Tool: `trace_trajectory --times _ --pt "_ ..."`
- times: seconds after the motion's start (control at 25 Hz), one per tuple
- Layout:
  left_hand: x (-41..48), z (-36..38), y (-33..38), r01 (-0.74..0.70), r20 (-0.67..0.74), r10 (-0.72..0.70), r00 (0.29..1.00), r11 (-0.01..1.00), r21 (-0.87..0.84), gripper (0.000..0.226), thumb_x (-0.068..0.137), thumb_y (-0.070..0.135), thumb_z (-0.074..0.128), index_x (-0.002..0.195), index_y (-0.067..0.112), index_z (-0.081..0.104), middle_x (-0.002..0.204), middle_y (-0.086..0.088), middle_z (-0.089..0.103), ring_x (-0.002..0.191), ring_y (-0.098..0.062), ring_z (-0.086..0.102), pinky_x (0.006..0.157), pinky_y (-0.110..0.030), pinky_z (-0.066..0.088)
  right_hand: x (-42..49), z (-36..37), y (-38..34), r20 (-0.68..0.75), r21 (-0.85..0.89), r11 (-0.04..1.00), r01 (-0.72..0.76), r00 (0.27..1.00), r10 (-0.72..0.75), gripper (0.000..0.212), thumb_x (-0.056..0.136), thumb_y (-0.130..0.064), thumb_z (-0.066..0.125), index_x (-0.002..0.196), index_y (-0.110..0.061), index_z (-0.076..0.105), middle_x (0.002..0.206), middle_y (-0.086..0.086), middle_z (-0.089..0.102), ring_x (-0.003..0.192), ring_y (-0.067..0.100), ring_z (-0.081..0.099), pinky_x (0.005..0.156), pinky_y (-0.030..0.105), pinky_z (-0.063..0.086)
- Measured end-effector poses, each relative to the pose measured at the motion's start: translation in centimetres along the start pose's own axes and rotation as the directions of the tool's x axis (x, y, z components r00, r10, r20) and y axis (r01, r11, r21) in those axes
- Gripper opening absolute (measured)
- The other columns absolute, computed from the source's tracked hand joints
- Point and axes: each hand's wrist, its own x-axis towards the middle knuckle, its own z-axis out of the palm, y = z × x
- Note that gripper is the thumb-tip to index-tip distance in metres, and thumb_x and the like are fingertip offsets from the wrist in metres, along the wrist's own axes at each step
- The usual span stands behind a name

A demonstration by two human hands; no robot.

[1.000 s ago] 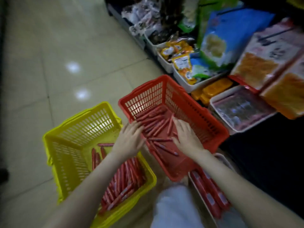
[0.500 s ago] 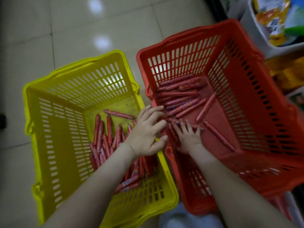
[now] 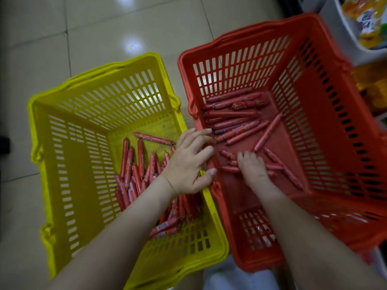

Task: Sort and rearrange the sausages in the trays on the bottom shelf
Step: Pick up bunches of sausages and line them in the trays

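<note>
Two plastic baskets stand side by side on the floor. The yellow basket [image 3: 62,164] on the left holds a pile of red sausages [image 3: 134,174] at its near end. The red basket [image 3: 335,122] on the right holds a row of red sausages [image 3: 234,114] at its far left and loose ones across the bottom. My left hand [image 3: 190,162] reaches over the two touching rims with its fingers spread and holds nothing. My right hand [image 3: 253,170] is down inside the red basket, its fingers curled over a few loose sausages that stick out on both sides.
Shiny tiled floor [image 3: 104,28] lies to the left and beyond the baskets. A white tray [image 3: 343,32] with yellow snack packs sits at the top right, and orange packs [image 3: 372,86] are below it. Something white [image 3: 230,277] lies at the bottom edge.
The view tipped down from the shelf onto the baskets. My right hand's fingers went from straight to curled over the loose sausages. My left hand stayed over the rims.
</note>
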Motion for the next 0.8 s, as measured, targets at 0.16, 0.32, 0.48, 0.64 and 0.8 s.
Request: trace_trajectory --times 0.16,0.32,0.48,0.64,0.8 --pt "-0.1 0.0 -0.3 -0.013 0.021 0.013 1.0 1.0 0.01 0.062 0.094 0.051 0.025 0.089 0.003 0.065 0.106 -0.013 0.062 0.126 -0.028 0.045 0.109 -0.043 0.024 -0.4 -1.6 0.3 -0.079 0.062 0.998 -0.026 0.996 0.031 0.042 0.083 -0.008 0.023 0.098 -0.017 0.062 0.092 0.002 0.063 0.084 0.021 0.064 0.069 0.032 0.051" --pt "-0.5 -1.2 0.3 0.025 0.171 -0.034 0.985 0.998 0.056 0.041 0.088 0.041 0.042 0.097 0.008 0.065 0.114 -0.01 0.061 0.131 -0.028 0.042 0.11 -0.044 0.025 -4.1 -8.9 3.9 -0.182 0.215 0.975 -0.053 0.979 0.093 0.029 0.083 -0.012 0.048 0.111 -0.011 0.057 0.101 0.008 0.063 0.093 0.027 0.063 0.077 0.035 0.047" --pt "2.7 -4.4 6.0 0.362 0.193 -0.34 0.92 0.928 -0.089 0.038 0.09 0.042 0.044 0.1 0.015 0.069 0.112 -0.003 0.067 0.128 -0.029 0.049 0.114 -0.045 0.024 -13.9 -17.5 10.2 -0.192 0.798 0.599 -0.074 0.909 0.37 0.043 0.081 -0.014 0.063 0.12 -0.01 0.047 0.114 0.011 0.058 0.105 0.028 0.056 0.083 0.033 0.041" --pt "9.2 -10.8 21.7 0.568 0.465 -0.342 0.816 0.621 -0.54 0.025 0.098 0.025 0.052 0.121 0.023 0.061 0.109 -0.003 0.066 0.106 -0.02 0.063 0.093 -0.026 0.042 -28.9 -23.3 14.8 -0.048 0.998 0.063 0.017 0.842 0.537 0.038 0.076 -0.009 0.065 0.113 -0.011 0.057 0.089 0.008 0.067 0.081 0.017 0.06 0.07 0.026 0.044" --pt "9.8 -15.6 38.4 0.681 0.734 0.061 0.677 0.329 -0.655 0.029 0.101 0.029 0.044 0.129 0.036 0.046 0.098 -0.002 0.065 0.071 -0.015 0.066 0.067 -0.031 0.056 -45.7 -25.5 16.2 -0.003 0.96 -0.227 0.166 0.813 0.582 0.031 0.084 0.014 0.052 0.096 -0.013 0.063 0.078 -0.002 0.071 0.075 0.008 0.066 0.072 0.023 0.052"
